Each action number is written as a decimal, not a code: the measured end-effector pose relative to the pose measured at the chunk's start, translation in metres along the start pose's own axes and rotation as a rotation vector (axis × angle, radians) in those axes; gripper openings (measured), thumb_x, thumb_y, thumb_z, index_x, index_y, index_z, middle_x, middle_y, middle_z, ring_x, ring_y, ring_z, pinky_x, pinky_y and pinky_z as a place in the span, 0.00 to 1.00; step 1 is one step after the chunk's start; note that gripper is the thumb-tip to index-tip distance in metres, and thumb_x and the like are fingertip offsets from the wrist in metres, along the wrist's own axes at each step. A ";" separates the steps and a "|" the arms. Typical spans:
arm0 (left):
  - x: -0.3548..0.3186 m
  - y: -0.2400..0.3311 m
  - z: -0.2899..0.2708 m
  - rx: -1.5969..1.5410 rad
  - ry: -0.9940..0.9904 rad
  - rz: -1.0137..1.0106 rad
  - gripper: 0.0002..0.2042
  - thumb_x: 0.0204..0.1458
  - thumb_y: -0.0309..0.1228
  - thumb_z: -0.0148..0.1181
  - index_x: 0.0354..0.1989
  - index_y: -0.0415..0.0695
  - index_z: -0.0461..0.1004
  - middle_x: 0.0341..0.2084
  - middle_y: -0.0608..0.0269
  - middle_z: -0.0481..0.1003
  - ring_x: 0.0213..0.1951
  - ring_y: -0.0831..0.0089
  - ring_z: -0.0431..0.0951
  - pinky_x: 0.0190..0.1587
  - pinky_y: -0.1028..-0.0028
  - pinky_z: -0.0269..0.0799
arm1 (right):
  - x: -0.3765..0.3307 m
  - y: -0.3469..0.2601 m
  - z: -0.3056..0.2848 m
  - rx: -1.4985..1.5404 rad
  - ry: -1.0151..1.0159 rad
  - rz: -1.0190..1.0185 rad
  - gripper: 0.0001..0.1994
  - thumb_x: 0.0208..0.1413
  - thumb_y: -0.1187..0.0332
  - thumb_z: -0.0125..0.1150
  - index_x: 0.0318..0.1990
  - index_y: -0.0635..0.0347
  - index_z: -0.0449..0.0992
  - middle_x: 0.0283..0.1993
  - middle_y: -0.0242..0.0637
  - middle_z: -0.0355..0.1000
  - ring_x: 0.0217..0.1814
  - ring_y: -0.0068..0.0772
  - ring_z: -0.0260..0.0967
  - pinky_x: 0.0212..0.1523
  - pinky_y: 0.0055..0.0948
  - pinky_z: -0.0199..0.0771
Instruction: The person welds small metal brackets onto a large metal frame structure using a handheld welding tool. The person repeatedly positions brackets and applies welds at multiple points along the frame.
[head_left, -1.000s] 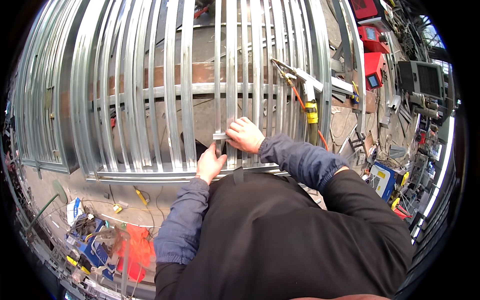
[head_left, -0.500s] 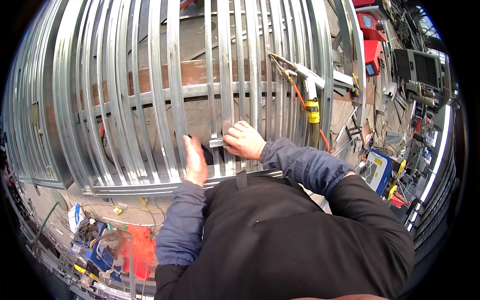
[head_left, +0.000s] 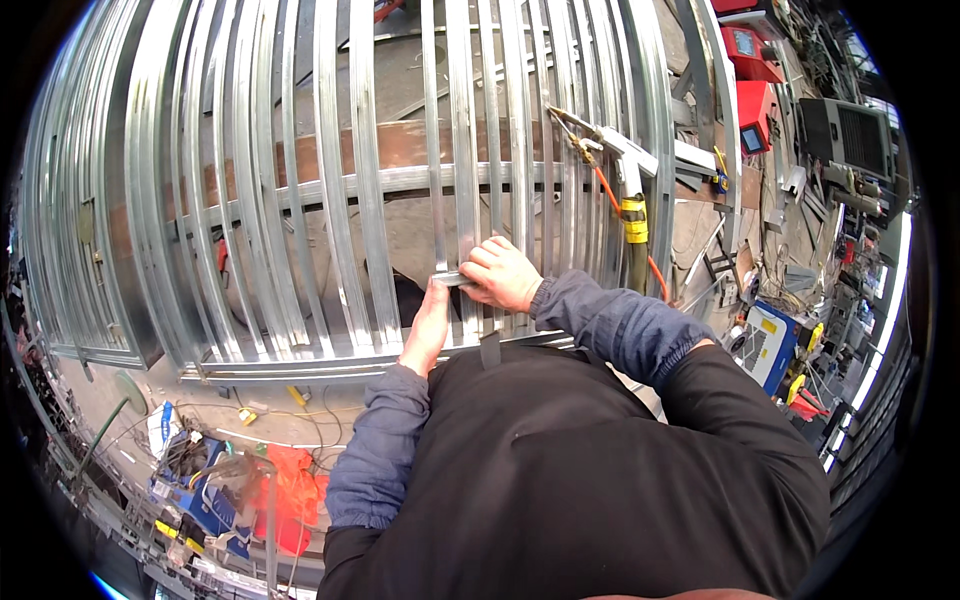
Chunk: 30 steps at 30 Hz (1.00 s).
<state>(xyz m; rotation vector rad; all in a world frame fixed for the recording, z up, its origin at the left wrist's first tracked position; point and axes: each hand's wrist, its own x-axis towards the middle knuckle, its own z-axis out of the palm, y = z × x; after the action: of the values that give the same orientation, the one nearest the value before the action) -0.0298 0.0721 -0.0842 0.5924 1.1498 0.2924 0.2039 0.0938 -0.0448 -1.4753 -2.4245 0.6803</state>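
Note:
My right hand (head_left: pixel 502 275) is closed around a short metal piece (head_left: pixel 452 279), which lies crosswise over the upright bars of a silvery metal frame (head_left: pixel 357 184). Against the left end of that piece rest the fingertips of my left hand (head_left: pixel 428 325), its fingers stretched out and pressing rather than wrapped round it. Farther off to the right, a welding gun (head_left: pixel 628 160) with yellow tape on its handle and an orange hose lies across the bars, touched by neither hand.
More bar frames (head_left: pixel 85 230) stand at the left. A blue machine (head_left: pixel 205 505) and red plastic sheeting (head_left: pixel 290 500) are on the floor at lower left. At right are red boxes (head_left: pixel 755 115), a blue-and-white machine (head_left: pixel 768 345), cables and metal offcuts.
My left hand has moved right and touches the end of the short metal piece, from which it was apart before. My right hand keeps its hold. The whole view has shifted slightly.

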 end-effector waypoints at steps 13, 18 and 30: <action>-0.063 -0.006 0.003 1.388 0.270 0.593 0.37 0.62 0.53 0.64 0.69 0.34 0.70 0.44 0.50 0.82 0.48 0.52 0.81 0.52 0.55 0.76 | -0.064 0.014 -0.073 -0.009 0.327 0.310 0.22 0.56 0.61 0.74 0.56 0.56 0.80 0.56 0.41 0.73 0.60 0.49 0.70 0.66 0.46 0.69; -0.069 0.000 0.007 1.441 0.249 0.599 0.39 0.61 0.57 0.63 0.70 0.36 0.70 0.42 0.52 0.82 0.47 0.54 0.82 0.49 0.55 0.76 | -0.138 0.095 -0.112 -0.183 0.567 1.009 0.32 0.59 0.57 0.71 0.68 0.61 0.70 0.70 0.51 0.63 0.73 0.56 0.58 0.74 0.50 0.59; -0.075 0.005 -0.006 1.413 0.096 0.498 0.40 0.61 0.57 0.64 0.72 0.38 0.68 0.49 0.45 0.82 0.54 0.47 0.81 0.57 0.52 0.75 | -0.158 0.212 -0.106 1.257 0.562 1.091 0.24 0.63 0.57 0.73 0.56 0.69 0.76 0.47 0.42 0.78 0.45 0.33 0.79 0.39 0.34 0.81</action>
<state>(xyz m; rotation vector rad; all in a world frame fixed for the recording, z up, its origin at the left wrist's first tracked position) -0.0649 0.0400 -0.0251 2.1333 1.1666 -0.1382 0.4874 0.0660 -0.0499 -1.7664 -0.3276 1.3210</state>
